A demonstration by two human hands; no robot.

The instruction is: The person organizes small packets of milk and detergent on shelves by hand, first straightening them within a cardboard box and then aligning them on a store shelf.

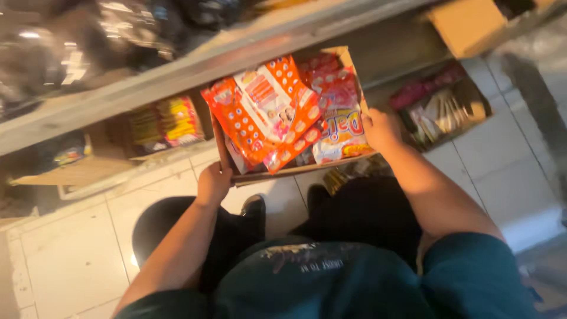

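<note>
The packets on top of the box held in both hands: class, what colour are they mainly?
Mainly orange packets, with white panels; seen in the head view.

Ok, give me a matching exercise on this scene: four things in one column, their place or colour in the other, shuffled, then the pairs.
Things
1. left hand
2. right hand
3. orange packets
4. yellow packets

Places
A. on the low shelf, left of the cardboard box
B. at the box's right edge
C. piled inside the box
D. at the box's near left corner

Pairs: 1-D, 2-B, 3-C, 4-A
</note>
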